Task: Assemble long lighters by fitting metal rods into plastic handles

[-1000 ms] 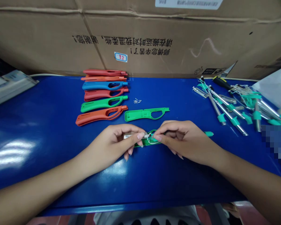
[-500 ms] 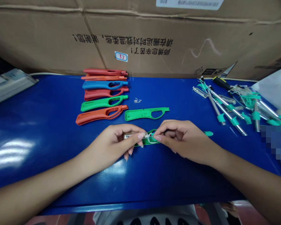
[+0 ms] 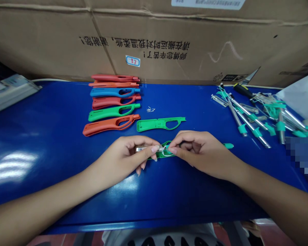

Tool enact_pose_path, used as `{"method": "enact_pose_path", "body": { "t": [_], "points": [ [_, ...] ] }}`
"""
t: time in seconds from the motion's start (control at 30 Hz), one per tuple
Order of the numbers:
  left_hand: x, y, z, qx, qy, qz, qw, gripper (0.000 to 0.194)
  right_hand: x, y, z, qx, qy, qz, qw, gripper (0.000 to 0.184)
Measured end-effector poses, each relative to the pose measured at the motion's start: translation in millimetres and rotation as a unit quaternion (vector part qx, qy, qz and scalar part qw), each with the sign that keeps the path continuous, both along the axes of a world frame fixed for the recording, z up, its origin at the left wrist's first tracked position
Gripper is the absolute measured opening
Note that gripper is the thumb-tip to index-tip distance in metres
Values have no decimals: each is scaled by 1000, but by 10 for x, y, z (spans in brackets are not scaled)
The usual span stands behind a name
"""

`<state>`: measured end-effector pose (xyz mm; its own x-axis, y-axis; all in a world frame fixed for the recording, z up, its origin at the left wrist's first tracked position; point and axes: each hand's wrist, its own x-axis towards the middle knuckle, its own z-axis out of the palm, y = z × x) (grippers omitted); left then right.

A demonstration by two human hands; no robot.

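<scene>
Between the thumb and fingers of my left hand [image 3: 129, 155] is a clear lighter fuel tank [image 3: 141, 149], its far end partly covered. My right hand [image 3: 204, 153] is pinched at a small teal plastic piece [image 3: 166, 149], mostly hidden by the fingertips. A thin white tube [image 3: 165, 154] loops between the two hands. Under them lies a green lighter shell half [image 3: 159, 157], largely covered. A teal tip [image 3: 229, 146] shows beyond my right hand. Just behind my hands rests another green shell half [image 3: 149, 125], inner side up.
Several coloured lighter shells [image 3: 110, 125] are lined up at back left. Small screws [image 3: 150, 109] lie beside them. At right are metal lighter rods [image 3: 254, 126] with teal pieces, clear tanks and a screwdriver [image 3: 242, 90]. A cardboard box [image 3: 154, 30] stands behind the blue table [image 3: 154, 205].
Both hands keep almost the same place and grip. My right fingertips have shifted very slightly at the teal piece; the tank has not visibly moved.
</scene>
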<state>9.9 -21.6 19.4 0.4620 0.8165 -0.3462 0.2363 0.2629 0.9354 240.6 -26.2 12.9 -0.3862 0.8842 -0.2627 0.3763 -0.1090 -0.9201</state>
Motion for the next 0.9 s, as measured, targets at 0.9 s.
{"method": "enact_pose_path", "body": {
  "t": [0.9],
  "points": [
    [-13,-16,-5,-2,6,-12,1000,24,12,-5,-4,5,3,8,1000,19]
  ]
}}
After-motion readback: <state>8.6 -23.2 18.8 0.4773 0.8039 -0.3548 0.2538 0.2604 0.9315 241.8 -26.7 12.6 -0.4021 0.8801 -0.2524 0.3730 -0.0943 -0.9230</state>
